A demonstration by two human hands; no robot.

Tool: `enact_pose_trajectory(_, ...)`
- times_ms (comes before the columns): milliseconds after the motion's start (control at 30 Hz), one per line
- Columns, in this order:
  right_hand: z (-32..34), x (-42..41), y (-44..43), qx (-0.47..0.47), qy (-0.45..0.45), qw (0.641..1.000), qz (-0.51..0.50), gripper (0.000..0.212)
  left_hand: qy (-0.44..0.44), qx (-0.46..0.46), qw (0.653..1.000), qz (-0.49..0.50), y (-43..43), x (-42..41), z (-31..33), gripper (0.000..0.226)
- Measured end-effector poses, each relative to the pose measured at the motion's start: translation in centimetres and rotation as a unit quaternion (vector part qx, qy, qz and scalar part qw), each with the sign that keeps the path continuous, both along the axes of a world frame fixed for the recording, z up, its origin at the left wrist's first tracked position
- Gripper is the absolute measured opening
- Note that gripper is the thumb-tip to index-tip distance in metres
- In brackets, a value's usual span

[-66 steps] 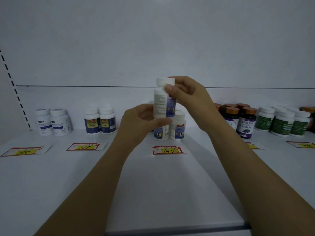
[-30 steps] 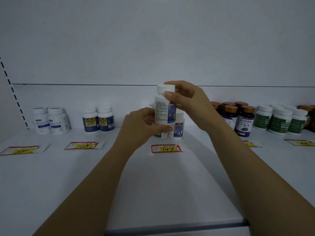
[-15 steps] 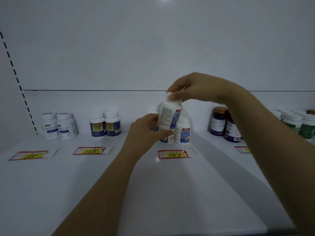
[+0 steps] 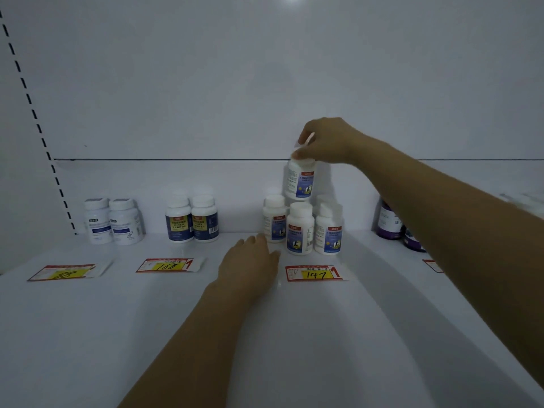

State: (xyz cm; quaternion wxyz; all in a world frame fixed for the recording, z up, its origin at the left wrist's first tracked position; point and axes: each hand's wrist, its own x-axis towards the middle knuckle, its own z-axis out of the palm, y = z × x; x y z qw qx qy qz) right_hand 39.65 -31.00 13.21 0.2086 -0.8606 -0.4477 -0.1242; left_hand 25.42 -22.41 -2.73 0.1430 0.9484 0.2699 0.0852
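Note:
My right hand grips the cap of a white pill bottle with a blue and red label, holding it upright just above a cluster of like bottles at the back of the white shelf. Whether its base touches the bottles below I cannot tell. My left hand hovers low over the shelf, left of the cluster, fingers relaxed and holding nothing. A red and yellow price tag marked 147 lies in front of the cluster.
Two white bottles and two blue-labelled bottles stand further left, with price tags before them. Dark purple bottles stand to the right, partly hidden by my right forearm. The shelf's back wall rises behind.
My left hand has let go of the bottle and dropped toward the shelf. My right hand has carried the bottle back over the cluster.

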Motion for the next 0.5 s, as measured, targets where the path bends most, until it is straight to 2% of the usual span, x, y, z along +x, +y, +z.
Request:
enact_pose_trajectory(167,-3.4,1.2,1.1,-0.005,0.008,1.000,-0.020,0.041,0.093,0.035,0.995,-0.005,1.0,0.7,-1.6,0.062)
enact_pose_trajectory(500,-6.3,2.0,2.3,-0.060,0.059,0.995,-0.046,0.041,0.121,0.044,0.992,-0.005,0.7,0.4,-1.7,0.063)
